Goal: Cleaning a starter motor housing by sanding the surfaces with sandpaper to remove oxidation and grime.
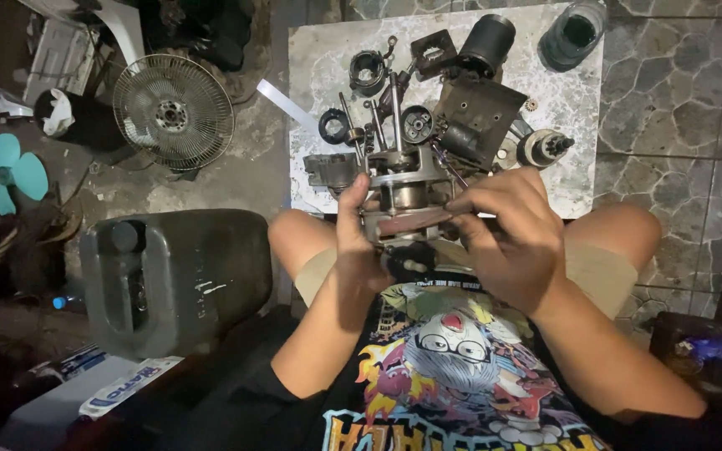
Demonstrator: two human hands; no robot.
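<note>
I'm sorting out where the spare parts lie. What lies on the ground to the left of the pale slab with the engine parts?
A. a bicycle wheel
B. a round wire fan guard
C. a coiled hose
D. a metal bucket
B: a round wire fan guard lies flat on the ground just left of the slab, with teal fan blades farther left.

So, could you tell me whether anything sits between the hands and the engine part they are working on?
Nothing visible does. The left hand already grips the metal engine block on its side, and the right hand presses a thin tool against it.
</note>
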